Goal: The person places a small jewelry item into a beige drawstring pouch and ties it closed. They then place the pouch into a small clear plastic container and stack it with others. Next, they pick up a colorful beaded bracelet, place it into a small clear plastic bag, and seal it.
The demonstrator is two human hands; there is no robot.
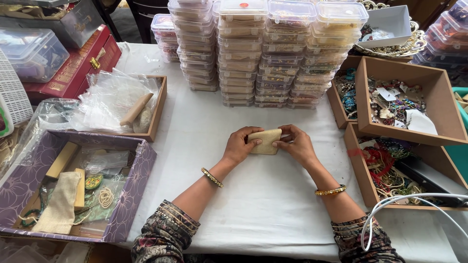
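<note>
Head view has both hands, left hand (240, 145) and right hand (296, 144), pinching a small beige pouch (265, 141) over the white tabletop (263, 195), looks barely started, wooden trays (441, 104) of jewellery untouched.

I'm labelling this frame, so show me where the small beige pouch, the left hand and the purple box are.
small beige pouch (265, 141): head view, middle of its visible face.
left hand (239, 146): head view, back of the hand.
purple box (134, 190): head view, its right wall.

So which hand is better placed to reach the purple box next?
Probably the left hand: the purple box lies on its side. Both hands hold the beige pouch; the right hand would have to cross over.
</note>
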